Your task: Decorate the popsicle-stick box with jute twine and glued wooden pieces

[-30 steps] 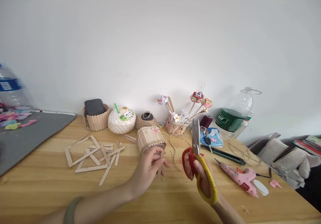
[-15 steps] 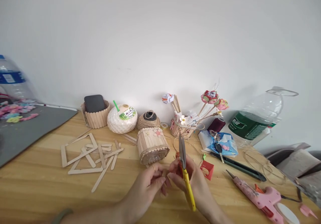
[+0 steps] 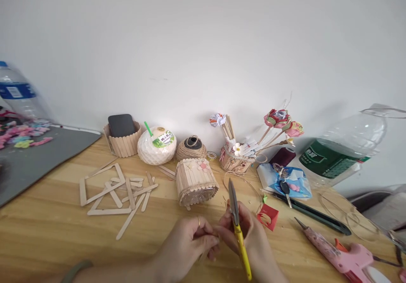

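Observation:
In my right hand (image 3: 250,236) is a pair of scissors (image 3: 239,236) with yellow handles, blades pointing up and away from me. The fingers of my left hand (image 3: 193,243) are pinched together, touching or almost touching the right fingertips. Whatever lies between them is too small to make out. Just beyond the hands a craft-stick basket (image 3: 195,177) rests tilted on its side, with small flowers on its wall and a clear base towards me. A red paper piece (image 3: 268,216) lies right of my right hand.
Loose craft sticks (image 3: 111,211) lie on the left. Along the wall stand a stick holder (image 3: 125,145), a coconut (image 3: 157,147), twine (image 3: 190,149) and a flower pot (image 3: 236,164). At right are a pink glue gun (image 3: 342,253), a utility knife (image 3: 317,215) and a large bottle (image 3: 342,147).
The view has shifted slightly, so things at the right appear further right. Both hands stay close together, a little lower in view, with the scissors still in my right hand.

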`<state>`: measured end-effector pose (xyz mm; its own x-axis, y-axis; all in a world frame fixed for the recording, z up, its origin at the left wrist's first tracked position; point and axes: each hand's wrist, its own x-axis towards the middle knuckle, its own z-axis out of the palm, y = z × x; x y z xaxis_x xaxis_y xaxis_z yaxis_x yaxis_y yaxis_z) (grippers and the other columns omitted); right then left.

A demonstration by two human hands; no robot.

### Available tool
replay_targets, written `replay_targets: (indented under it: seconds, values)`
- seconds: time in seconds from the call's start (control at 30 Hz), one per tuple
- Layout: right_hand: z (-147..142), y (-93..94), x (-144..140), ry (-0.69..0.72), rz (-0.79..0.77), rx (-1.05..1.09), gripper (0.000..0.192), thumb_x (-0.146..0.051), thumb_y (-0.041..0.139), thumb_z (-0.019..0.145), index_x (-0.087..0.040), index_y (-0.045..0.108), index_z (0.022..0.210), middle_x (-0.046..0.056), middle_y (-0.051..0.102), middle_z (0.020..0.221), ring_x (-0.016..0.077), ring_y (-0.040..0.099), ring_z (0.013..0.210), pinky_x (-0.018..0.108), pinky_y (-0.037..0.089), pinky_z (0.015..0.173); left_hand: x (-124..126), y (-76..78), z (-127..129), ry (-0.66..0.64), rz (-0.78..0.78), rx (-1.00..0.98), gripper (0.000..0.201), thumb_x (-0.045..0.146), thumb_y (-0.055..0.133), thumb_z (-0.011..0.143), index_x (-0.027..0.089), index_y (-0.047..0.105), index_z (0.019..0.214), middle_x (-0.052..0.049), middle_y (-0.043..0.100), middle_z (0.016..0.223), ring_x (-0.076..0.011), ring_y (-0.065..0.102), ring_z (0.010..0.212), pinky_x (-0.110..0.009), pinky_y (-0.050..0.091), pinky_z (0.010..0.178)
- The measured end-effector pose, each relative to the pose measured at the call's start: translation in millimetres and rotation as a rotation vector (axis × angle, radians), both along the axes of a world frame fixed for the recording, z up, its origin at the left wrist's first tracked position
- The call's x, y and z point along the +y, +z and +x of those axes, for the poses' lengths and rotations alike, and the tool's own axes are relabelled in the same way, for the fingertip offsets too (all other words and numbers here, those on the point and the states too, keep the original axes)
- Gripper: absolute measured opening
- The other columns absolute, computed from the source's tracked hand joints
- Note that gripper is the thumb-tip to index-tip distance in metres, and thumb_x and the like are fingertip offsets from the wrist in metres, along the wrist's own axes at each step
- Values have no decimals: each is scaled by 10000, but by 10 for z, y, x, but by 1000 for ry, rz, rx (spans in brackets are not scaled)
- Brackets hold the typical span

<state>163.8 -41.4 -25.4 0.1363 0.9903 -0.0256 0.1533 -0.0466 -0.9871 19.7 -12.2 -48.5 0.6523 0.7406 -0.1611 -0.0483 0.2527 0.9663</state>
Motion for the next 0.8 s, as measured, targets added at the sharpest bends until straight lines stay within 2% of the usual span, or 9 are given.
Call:
replay_targets:
  seconds: [0.17,0.27,0.4,0.53,0.67,0.8]
  values:
    - [38,66,10,35,-31,-10,365,-326,759,550,-206,431,656,-41,521,600,122,496,555,232,408,533,16,42,-6,-8,68,98,298,420,594,708,154,515,597,-5,555,566,-107,461,508,-230,362,505]
    - [27,28,6,74,-31,-9,370,-338,757,545,-209,436,676,-34,545,598,135,517,560,241,415,535,13,58,-14,-1,92,99,257,373,576,725,149,522,613,-11,561,585,-115,480,533,-231,371,523]
    - [47,-73,17,23,21,-43,342,-339,742,574,-209,444,679,-45,522,576,126,499,540,225,405,507,-2,75,-28,-11,110,86,181,301,555,738,139,544,657,-27,584,636,-131,514,603,-247,398,597]
    - [66,5,34,33,-9,-24,320,-337,738,580,-205,468,691,-18,556,659,142,523,598,245,437,562,2,76,-38,-32,109,93,139,269,535,745,146,532,682,-19,572,645,-121,481,586,-245,383,577]
    - [36,110,29,42,-37,-37,305,-316,754,555,-194,494,658,-9,554,654,148,529,609,256,451,590,26,56,-37,-5,136,95,139,262,544,743,148,536,663,15,501,604,-108,434,566,-229,344,541]
    - [41,55,34,19,-3,-65,301,-299,760,554,-189,500,659,-13,534,637,139,507,592,250,445,577,42,60,-45,29,197,101,146,247,574,723,148,549,618,15,481,647,-108,439,585,-224,341,540]
